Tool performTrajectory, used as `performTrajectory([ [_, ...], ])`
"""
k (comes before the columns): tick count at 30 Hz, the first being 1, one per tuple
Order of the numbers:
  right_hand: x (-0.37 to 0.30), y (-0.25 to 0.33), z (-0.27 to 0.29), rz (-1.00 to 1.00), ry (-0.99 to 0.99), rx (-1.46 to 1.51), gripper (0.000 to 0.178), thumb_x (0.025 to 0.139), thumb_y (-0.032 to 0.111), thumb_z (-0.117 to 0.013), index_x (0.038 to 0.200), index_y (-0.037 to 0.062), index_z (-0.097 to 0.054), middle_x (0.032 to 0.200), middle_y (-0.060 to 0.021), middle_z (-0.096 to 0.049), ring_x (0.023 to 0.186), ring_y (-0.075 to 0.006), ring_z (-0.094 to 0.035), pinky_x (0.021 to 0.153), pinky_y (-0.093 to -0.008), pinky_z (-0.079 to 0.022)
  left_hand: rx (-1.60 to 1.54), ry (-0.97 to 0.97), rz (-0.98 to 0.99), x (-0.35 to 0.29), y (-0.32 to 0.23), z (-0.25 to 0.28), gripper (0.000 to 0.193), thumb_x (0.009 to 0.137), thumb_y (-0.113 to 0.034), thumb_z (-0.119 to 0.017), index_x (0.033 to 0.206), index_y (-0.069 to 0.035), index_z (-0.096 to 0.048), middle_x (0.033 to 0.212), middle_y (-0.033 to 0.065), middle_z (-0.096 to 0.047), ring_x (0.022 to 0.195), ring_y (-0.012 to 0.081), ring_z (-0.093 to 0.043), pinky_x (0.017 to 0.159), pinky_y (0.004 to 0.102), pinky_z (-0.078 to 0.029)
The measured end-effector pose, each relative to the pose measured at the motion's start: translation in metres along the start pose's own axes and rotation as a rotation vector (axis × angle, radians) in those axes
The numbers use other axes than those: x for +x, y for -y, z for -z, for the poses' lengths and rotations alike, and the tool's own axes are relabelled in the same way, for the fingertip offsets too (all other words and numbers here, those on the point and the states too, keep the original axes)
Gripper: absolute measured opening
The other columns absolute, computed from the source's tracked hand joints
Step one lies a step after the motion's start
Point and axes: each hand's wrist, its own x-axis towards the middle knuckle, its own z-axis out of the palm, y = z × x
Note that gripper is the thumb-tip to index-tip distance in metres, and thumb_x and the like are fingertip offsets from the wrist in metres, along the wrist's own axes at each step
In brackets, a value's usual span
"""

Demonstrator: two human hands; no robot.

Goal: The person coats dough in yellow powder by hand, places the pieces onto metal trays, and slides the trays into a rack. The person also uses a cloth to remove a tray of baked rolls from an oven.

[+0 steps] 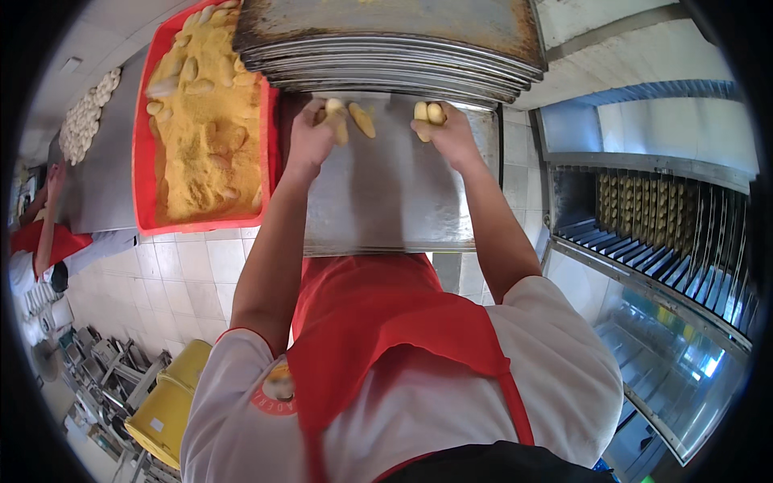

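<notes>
A metal baking tray (pixel 330 209) lies in front of me. One crumb-coated oblong dough piece (pixel 362 120) rests near its far edge, between my hands. At the tray's far left, my left hand (pixel 312 138) is closed around dough pieces (pixel 334 106); the fingers partly hide them, and one is blurred. On the far right, my right hand (pixel 452 138) grips a few pale yellow dough pieces (pixel 428 111) side by side. Left of the tray stands a red bin (pixel 143 173) of yellow crumbs (pixel 193 121), with several dough pieces partly buried in them.
Stacked baking trays (pixel 386 32) rise just beyond my hands. To the right, an open-doored rack cabinet (pixel 652 225) holds trays of dough pieces. A co-worker (pixel 48 233) is at the far left, near pale dough balls (pixel 90 117) on a table. Yellow bins (pixel 169 402) stand lower left.
</notes>
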Motion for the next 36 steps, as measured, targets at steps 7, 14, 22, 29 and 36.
performTrajectory([
  [7,0.023,-0.031,0.035,0.078,0.007,-0.285,0.043,0.087,0.037,-0.081,0.112,0.0028,-0.072,0.094,-0.016,-0.073,0.081,-0.0255,-0.069,0.075,-0.0363,-0.053,0.762,0.266,-0.129,0.017,0.009,-0.096,0.041,0.083,-0.03,-0.084,0.108,0.001,-0.072,0.086,0.019,-0.075,0.076,0.0321,-0.074,0.07,0.04,-0.058],
  [14,0.011,-0.044,0.046,0.071,-0.163,-0.361,0.038,0.086,0.033,-0.081,0.107,0.0019,-0.074,0.104,-0.023,-0.074,0.101,-0.0407,-0.071,0.088,-0.0449,-0.056,0.922,0.022,-0.55,0.005,0.022,-0.101,0.041,0.079,-0.031,-0.087,0.107,-0.006,-0.072,0.098,0.0197,-0.074,0.091,0.0409,-0.071,0.081,0.0473,-0.057],
  [22,-0.008,-0.061,0.069,0.439,-0.526,-0.452,0.028,0.082,0.01,-0.084,0.105,0.003,-0.069,0.113,-0.0178,-0.069,0.101,-0.0375,-0.069,0.086,-0.0415,-0.058,0.948,0.173,-0.605,-0.003,0.034,-0.097,0.045,0.077,-0.027,-0.089,0.111,-0.004,-0.071,0.103,0.0194,-0.073,0.094,0.0388,-0.07,0.081,0.0469,-0.057],
  [29,-0.001,-0.1,0.066,0.622,-0.468,-0.518,0.017,0.08,0.003,-0.078,0.097,0.0049,-0.074,0.11,-0.0129,-0.073,0.099,-0.0331,-0.07,0.089,-0.0408,-0.057,0.822,0.153,-0.628,-0.055,-0.022,-0.018,0.038,0.082,-0.023,-0.087,0.111,-0.004,-0.071,0.098,0.0146,-0.073,0.086,0.0292,-0.071,0.075,0.0388,-0.055],
  [36,-0.013,-0.052,0.008,0.566,-0.371,-0.45,0.031,0.083,0.003,-0.074,0.113,0.0063,-0.072,0.107,-0.0178,-0.072,0.094,-0.036,-0.071,0.084,-0.0439,-0.058,-0.036,0.013,0.101,-0.118,-0.054,0.103,0.034,0.102,-0.019,-0.064,0.128,0.002,-0.059,0.095,0.003,-0.061,0.07,0.0062,-0.048,0.057,0.0219,-0.039],
])
